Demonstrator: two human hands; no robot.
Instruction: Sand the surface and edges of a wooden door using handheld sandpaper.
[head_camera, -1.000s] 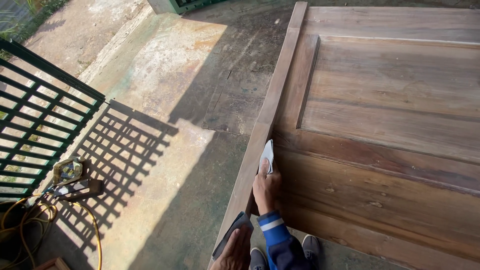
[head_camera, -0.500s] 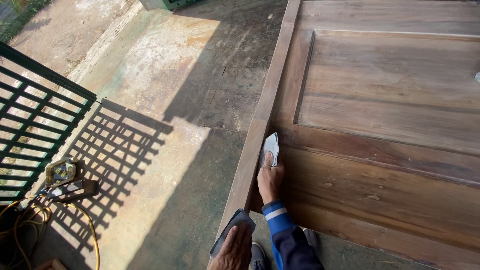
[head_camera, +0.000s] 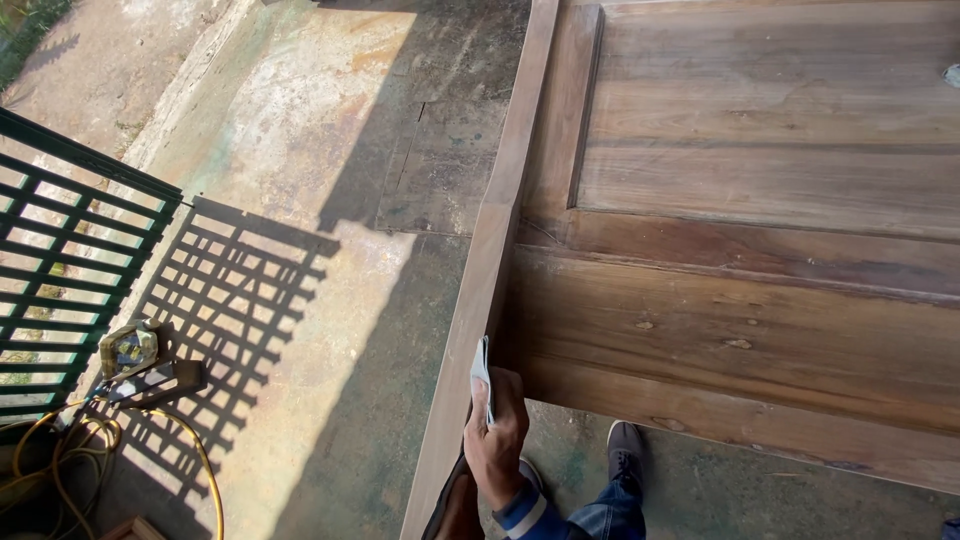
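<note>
The right hand (head_camera: 497, 438) is closed on a folded sheet of sandpaper (head_camera: 482, 372), pressed to the side rail of the wooden door (head_camera: 760, 200), whose long edge runs straight ahead of it; the left hand (head_camera: 458, 508), nearer the rail's end, is mostly out of frame, grip unclear.

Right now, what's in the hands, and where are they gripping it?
The right hand pinches a folded sandpaper sheet by its lower part. What the left hand holds cannot be told.

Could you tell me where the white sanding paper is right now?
In the head view, bottom centre: the white sanding paper is held in the right hand against the wooden door's left edge.
</note>
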